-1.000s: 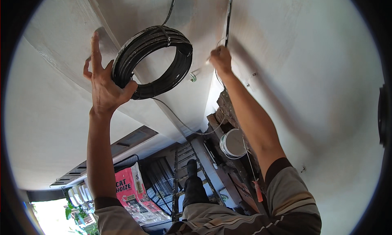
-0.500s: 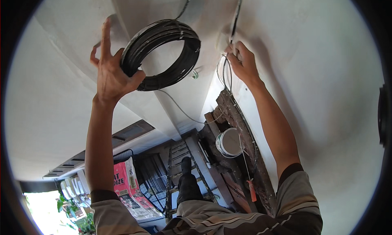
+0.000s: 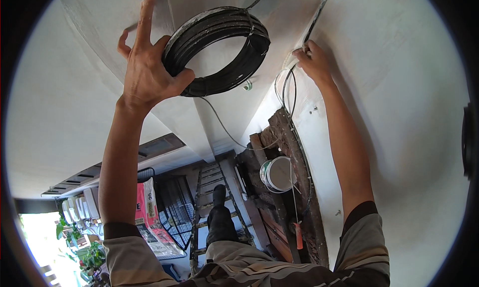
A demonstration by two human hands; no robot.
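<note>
A thick coil of black cable [image 3: 215,20] hangs against the white ceiling, gripped at its left side between the thumb and fingers of my left hand [image 3: 149,70], whose outer fingers stick upward. My right hand [image 3: 313,60] is closed on a black cable run [image 3: 315,18] in the corner at upper right, beside something whitish too small to make out. Thin loops of cable [image 3: 289,87] dangle below that hand, and a grey wire [image 3: 225,130] sags under the coil. A small green-and-white fitting [image 3: 248,85] is on the ceiling behind the coil.
Below me are a ladder [image 3: 210,173] with my leg over it, a white bucket [image 3: 279,174] by a rough dark ledge [image 3: 312,227], and a hanging orange-handled tool [image 3: 299,234]. At lower left lie a pink sack [image 3: 148,204], a wire cage [image 3: 174,207] and green plants [image 3: 92,257].
The coil and both hands appear higher and further right in the view, and the surroundings have shifted too. My right hand's fingers have changed their hold on the cable; more of the loops below shows.
</note>
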